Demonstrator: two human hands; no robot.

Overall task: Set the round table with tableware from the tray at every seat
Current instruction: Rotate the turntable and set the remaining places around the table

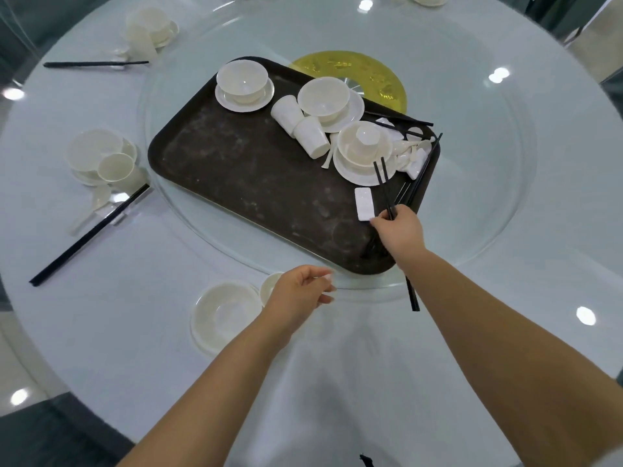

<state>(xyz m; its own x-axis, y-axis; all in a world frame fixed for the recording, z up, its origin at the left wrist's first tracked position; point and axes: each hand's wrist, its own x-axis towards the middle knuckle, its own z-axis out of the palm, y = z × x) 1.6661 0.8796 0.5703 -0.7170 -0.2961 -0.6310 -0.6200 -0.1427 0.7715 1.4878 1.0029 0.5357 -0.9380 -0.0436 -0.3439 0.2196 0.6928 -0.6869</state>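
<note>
Near seat: a cream round bowl on a matching saucer (220, 315) sits on the white round table (101, 332); the bowl holds nothing visible, and a small cream cup (268, 286) stands just beside it, partly hidden by the left hand.
Left hand (300, 296): hovers over the table edge by that cup, fingers loosely curled, holding nothing.
Right hand (399, 232): reaches over the near right corner of the tray and pinches a pair of black chopsticks (382, 183), whose tips lean against the nearest plate on the tray.
Dark brown rectangular tray (242, 183): rests on the clear glass turntable (488, 203); its left half is bare.
White rectangular chopstick rest (364, 203): lies flat on the tray, just beside the right hand.
Tray, right side: a bowl on a plate with an upturned cup inside it (364, 146); white spoons and rests heaped beside it (409, 156); more black chopsticks along the edge.
Tray, middle: two cream cups lying on their sides (300, 124).
Tray, far side: two empty bowls on saucers (242, 84) (325, 97).
Left seat: stacked bowl, saucer and cup (101, 156) with spoon and chopsticks.
Far left seat: another set (151, 26), blurred.
</note>
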